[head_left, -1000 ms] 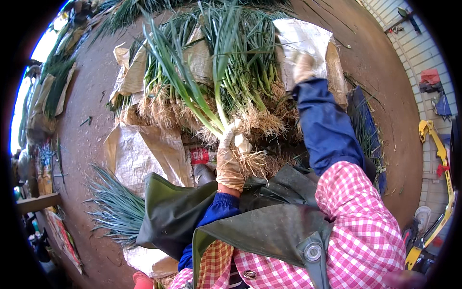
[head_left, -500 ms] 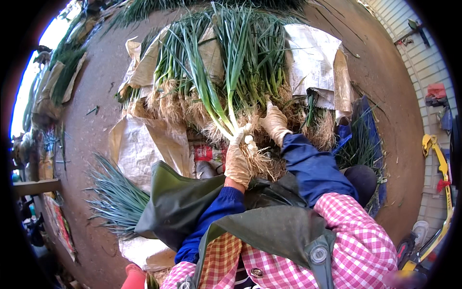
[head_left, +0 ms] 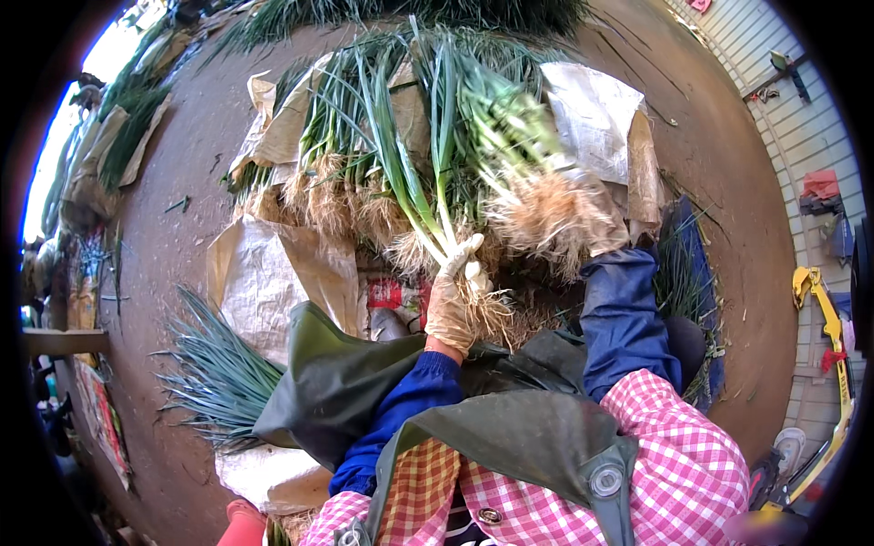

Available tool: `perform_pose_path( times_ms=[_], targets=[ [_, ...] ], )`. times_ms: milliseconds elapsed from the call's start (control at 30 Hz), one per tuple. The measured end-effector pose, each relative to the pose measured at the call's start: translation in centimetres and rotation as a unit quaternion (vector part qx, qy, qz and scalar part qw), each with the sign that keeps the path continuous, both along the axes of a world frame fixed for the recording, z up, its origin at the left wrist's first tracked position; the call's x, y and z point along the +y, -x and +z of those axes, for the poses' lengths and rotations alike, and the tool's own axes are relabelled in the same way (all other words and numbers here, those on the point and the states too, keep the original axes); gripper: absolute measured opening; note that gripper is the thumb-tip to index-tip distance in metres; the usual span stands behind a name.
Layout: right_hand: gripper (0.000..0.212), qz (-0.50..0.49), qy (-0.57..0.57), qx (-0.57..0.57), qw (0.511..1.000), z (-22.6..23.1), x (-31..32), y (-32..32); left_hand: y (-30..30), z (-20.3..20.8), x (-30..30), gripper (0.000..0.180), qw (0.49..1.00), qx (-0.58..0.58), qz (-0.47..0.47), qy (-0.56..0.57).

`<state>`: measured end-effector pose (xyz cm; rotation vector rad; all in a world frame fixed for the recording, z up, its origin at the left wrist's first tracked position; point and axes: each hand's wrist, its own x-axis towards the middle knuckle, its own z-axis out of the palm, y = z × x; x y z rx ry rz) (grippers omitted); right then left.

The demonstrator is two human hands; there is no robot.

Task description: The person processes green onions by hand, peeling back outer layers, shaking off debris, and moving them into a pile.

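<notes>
My gloved left hand (head_left: 448,314) is closed round the lower ends of a few green onions (head_left: 443,196). Their white bulbs and stringy roots stick out beside the thumb, and the long leaves point away from me. To the right, my gloved right hand (head_left: 605,223) is blurred by motion at the root end of a thick bunch of green onions (head_left: 537,173), which is blurred along with it. Its fingers are partly hidden behind the stems, and it appears to grip the bunch. More green onions (head_left: 332,155) lie behind in a row, roots toward me.
A pale sack (head_left: 282,273) lies left of my knees, and a white sack (head_left: 596,114) covers onions at the right. Loose green leaves (head_left: 223,364) spread beside my left leg. A yellow-and-black tool (head_left: 824,300) stands by the tiled wall (head_left: 774,118) at far right.
My right hand has moved right, and the bunch of green onions beside it has swung with its roots to the right. My left hand keeps its hold, nearly still.
</notes>
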<state>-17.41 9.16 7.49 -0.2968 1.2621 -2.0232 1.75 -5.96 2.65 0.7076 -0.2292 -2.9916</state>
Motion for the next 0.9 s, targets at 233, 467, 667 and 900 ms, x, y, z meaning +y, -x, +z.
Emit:
perform_pose_path(
  times_ms=[233,467,667,900],
  targets=[
    [0.033,0.012,-0.442,0.131,0.888,-8.4,4.1,5.0,0.6,0.0,0.7,0.025,0.999,0.028,-0.01,-0.022],
    [0.037,-0.125,-0.369,0.234,0.891,-4.1,-5.3,-0.6,0.2,-1.2,0.1,0.027,0.999,-0.025,0.011,0.019],
    [0.045,0.043,-0.483,0.341,0.805,-2.3,-16.6,-0.3,0.5,-1.6,1.4,0.021,0.998,-0.043,-0.026,0.042],
    [0.044,0.101,-0.388,0.157,0.902,-7.6,-15.8,3.7,1.0,-2.6,1.7,0.016,0.999,-0.037,-0.02,0.028]
  ],
)
